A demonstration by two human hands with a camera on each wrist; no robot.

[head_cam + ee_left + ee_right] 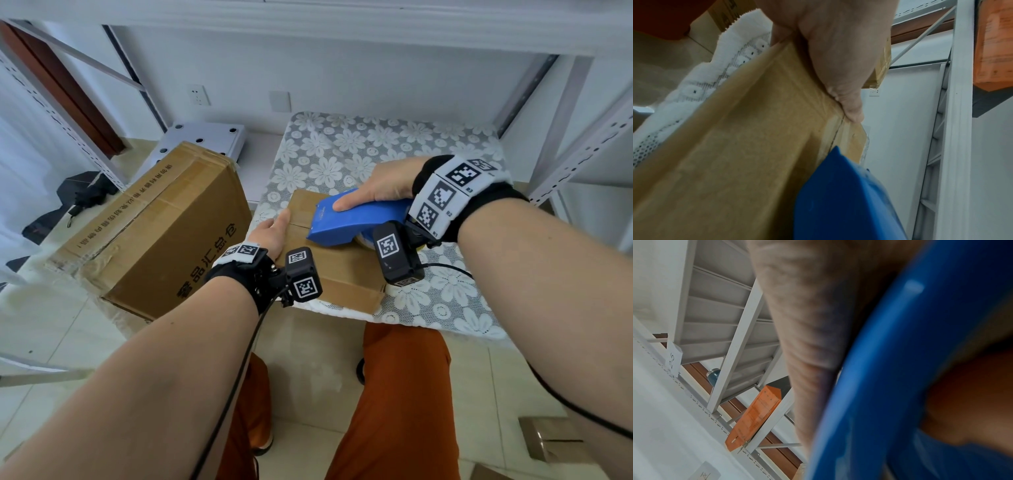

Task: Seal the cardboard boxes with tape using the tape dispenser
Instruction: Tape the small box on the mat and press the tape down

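1. The right hand [383, 185] grasps the blue tape dispenser [356, 222] from above, with the thumb lying along its side. The front of the dispenser rests on the small cardboard box [339, 270], near the middle seam.
2. The left hand [272, 236] lies with straight fingers on the top of the box, at its left edge. It presses the flap and clenches nothing. In the left wrist view a fingertip [853, 112] touches the end of the seam.
3. Risk: the tape may go off the seam if the dispenser is pulled at an angle. The box may slide on the lace cloth of the surface [394, 144] if the left hand presses too weakly.
4. Risk: the left hand is just beside the front of the dispenser, so the cutting blade could touch the fingers.
5. The box is flat and brown, with the flaps closed. It lies under both hands, at the near edge of the surface. The larger cardboard box [154, 233] stands on the floor to the left of the left hand.
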